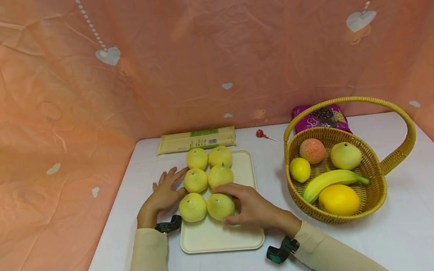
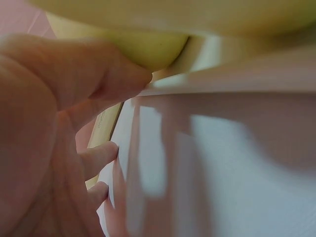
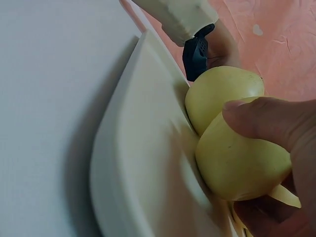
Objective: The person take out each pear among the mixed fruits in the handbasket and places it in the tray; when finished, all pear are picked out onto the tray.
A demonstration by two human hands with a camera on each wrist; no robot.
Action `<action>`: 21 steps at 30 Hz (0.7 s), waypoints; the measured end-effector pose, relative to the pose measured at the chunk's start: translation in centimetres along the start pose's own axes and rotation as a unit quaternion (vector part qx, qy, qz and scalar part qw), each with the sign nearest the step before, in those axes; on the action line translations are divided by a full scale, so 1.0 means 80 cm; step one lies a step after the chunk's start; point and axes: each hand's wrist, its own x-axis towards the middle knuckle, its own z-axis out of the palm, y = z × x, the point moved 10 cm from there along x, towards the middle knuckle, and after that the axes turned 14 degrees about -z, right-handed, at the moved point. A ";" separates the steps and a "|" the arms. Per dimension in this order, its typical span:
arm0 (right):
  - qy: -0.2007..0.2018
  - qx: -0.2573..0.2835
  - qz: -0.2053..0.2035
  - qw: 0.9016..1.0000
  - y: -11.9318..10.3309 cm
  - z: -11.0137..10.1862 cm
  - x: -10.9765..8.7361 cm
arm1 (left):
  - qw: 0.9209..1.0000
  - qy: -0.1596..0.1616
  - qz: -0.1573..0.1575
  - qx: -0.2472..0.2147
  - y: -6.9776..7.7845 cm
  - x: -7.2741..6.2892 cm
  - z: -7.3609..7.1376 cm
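Several round yellow-green fruits stand in two columns on a cream tray (image 1: 223, 241). My right hand (image 1: 252, 207) grips the front right fruit (image 1: 220, 206), thumb on its near side and fingers on its far side. In the right wrist view the held fruit (image 3: 242, 158) sits low over the tray, against the front left fruit (image 3: 222, 96). My left hand (image 1: 165, 192) lies spread at the tray's left edge, beside the middle left fruit (image 1: 195, 181). Its thumb (image 2: 123, 74) is at the tray's rim, close under a fruit, and its other fingers reach down outside the rim.
A wicker basket (image 1: 381, 198) with a tall handle stands at the right, holding a banana (image 1: 331, 180), lemon-like fruits and other round fruits. Behind it lies a purple packet (image 1: 322, 116). A flat beige packet (image 1: 197, 140) and a red lollipop (image 1: 260, 133) lie along the back.
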 end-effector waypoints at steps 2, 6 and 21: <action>-0.005 -0.005 0.000 1.000 0.000 0.000 0.000 | 1.000 -0.001 0.000 0.000 0.000 0.000 0.000; -0.012 -0.017 -0.006 1.000 -0.003 -0.002 0.001 | 1.000 0.000 -0.002 -0.001 0.000 0.000 0.000; -0.014 -0.004 -0.026 1.000 -0.032 -0.035 -0.009 | 1.000 -0.003 0.000 -0.006 0.002 -0.002 0.001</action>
